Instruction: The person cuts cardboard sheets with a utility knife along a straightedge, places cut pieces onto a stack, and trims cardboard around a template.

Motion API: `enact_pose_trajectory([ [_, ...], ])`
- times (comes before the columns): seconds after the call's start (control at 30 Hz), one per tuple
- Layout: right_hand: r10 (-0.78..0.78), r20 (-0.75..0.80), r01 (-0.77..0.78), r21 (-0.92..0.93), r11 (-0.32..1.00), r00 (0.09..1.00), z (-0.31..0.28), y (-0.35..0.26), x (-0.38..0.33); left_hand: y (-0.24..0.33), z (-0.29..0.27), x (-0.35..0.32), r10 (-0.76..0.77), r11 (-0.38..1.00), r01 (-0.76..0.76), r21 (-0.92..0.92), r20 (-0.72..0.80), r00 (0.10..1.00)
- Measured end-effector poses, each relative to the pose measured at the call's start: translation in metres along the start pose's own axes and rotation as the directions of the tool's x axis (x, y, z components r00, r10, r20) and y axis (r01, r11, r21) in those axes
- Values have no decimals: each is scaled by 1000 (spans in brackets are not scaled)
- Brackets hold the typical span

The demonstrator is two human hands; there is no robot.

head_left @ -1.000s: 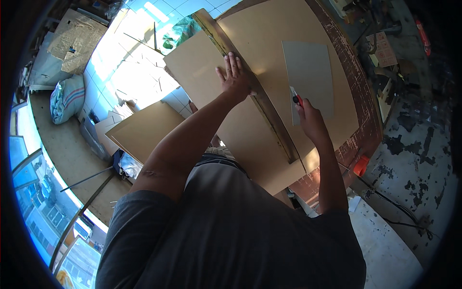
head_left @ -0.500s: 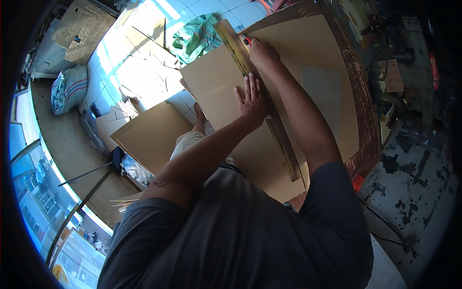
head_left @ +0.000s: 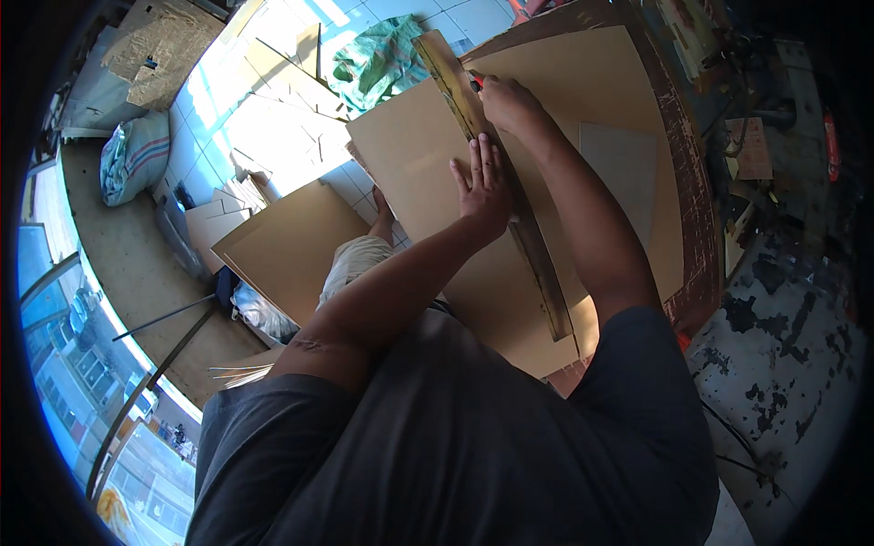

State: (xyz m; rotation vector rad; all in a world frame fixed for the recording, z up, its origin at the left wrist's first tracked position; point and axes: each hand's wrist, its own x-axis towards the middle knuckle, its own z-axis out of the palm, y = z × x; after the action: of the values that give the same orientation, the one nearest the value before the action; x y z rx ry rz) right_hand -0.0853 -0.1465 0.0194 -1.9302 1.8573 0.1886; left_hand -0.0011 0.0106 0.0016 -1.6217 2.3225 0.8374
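A large flat brown board sheet (head_left: 410, 136) lies in front of me, with a long, worn straightedge bar (head_left: 537, 273) across it. My left hand (head_left: 485, 189) rests on the bar near its middle, fingers stretched out and pressing down. Farther up, my right hand (head_left: 513, 107) is closed around a red and black cutter knife (head_left: 477, 82). Its tip is by the bar's right edge; the blade itself is too small to make out. A smaller greyish rectangular piece (head_left: 619, 177) lies on the board, right of my right forearm.
A scratched reddish-brown table edge (head_left: 701, 227) borders the board. Left of it stands another brown panel (head_left: 291, 246). Green sacking (head_left: 378, 59) and board offcuts (head_left: 273, 127) litter the tiled floor. A stuffed white sack (head_left: 137, 159) sits far left; cluttered tools line the right.
My right hand and the knife have slid slightly toward me along the bar. My left hand stays in place on the bar, and the whole view has shifted a little.
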Motion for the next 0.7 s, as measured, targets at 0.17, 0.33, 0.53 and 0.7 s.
enact_pose_trajectory([
  [0.17, -47, 110, 56, -80, 995, 993, 0, 16, -16, -1, 6, 2, -5, 1000, 5, -5, -50, 999],
  [0.33, 16, 318, 52, -204, 978, 948, -10, 27, -56, -3, 12, 1, 16, 1000, -16, 3, -78, 997],
  [0.53, 122, 477, -35, -187, 982, 870, -22, 36, -128, -2, 0, -3, 33, 999, -33, -7, 23, 999],
  [0.7, 156, 333, -121, -125, 985, 930, 8, 61, -216, -1, -2, -5, 21, 1000, -21, 8, 27, 999],
])
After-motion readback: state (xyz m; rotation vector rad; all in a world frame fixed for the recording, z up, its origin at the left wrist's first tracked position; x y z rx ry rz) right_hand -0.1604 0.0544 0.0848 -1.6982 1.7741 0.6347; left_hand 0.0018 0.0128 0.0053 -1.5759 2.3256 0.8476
